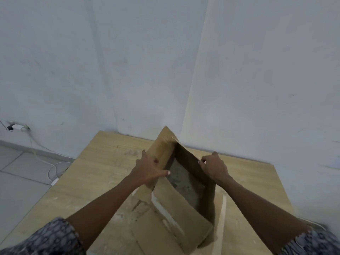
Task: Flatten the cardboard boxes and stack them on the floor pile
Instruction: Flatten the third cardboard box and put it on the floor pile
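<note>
An open brown cardboard box [176, 205] stands on a light wooden table [95, 173], skewed into a diamond shape with its top open toward me. My left hand [150, 171] presses flat on the box's left wall, thumb hooked over its top edge. My right hand [214, 167] pinches the top edge of the right wall. The box's inner floor looks grey and dusty. A loose flap with torn white tape hangs at the near side. No floor pile is in view.
A white wall stands close behind the table. At the left is grey tiled floor [20, 177] with a wall socket [15, 127] and white cables [53, 170] trailing down to it. A pale strip [221, 223] lies on the table right of the box.
</note>
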### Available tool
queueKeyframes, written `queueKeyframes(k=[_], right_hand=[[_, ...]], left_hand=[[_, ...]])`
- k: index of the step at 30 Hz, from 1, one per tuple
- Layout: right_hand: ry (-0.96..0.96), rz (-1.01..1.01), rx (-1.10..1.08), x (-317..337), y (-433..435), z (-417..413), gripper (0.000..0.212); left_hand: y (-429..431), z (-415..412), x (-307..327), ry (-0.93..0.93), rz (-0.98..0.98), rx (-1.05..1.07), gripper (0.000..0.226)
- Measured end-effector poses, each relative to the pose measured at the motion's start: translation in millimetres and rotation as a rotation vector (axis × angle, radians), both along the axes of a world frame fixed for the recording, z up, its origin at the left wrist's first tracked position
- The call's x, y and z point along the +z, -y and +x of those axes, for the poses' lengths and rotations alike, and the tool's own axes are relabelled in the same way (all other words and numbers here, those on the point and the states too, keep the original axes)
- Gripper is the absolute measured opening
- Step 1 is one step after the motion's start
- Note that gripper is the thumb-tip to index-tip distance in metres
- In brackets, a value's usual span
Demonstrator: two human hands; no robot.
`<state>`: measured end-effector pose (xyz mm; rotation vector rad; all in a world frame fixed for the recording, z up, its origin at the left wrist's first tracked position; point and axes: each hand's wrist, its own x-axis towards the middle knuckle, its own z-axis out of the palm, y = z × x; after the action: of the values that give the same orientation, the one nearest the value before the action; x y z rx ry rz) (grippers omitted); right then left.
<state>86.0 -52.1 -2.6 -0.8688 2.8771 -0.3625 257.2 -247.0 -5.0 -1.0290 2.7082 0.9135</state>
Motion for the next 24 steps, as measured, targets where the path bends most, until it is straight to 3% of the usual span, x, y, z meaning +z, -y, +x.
queueKeyframes(k=[7, 11, 15, 17, 20, 24], right_hand=[[0.217, -0.253, -0.088, 1.2, 17.2, 29.0, 0.029], [0.347, -0.387, -0.166, -0.1, 30.6, 43.4, 0.025], [0.531, -0.622, -0.272, 3.5, 37.4, 43.7, 0.025], [0.623, -0.732, -0.321, 1.1, 39.3, 45.5, 0.028], [0.666, -0.696, -0.324, -2.7, 43.5, 53.5, 0.036], [0.620, -0.488, -0.234, -4.7, 47.0, 69.1, 0.046]], left_hand=[[-4.6, -2.5, 3.8, -0.259, 0.019, -0.162, 0.059], [-17.3, -2.2, -1.0, -0.372, 0.315, -0.090, 0.063], [-26.1, -3.6, -8.5, -0.309, 0.442, -0.171, 0.045], [-33.0, -5.2, -10.5, -0.280, 0.476, -0.258, 0.050], [-42.4, -7.6, -10.1, -0.252, 0.543, -0.304, 0.049], [-51.4, -6.3, -6.4, -0.240, 0.840, -0.219, 0.029]])
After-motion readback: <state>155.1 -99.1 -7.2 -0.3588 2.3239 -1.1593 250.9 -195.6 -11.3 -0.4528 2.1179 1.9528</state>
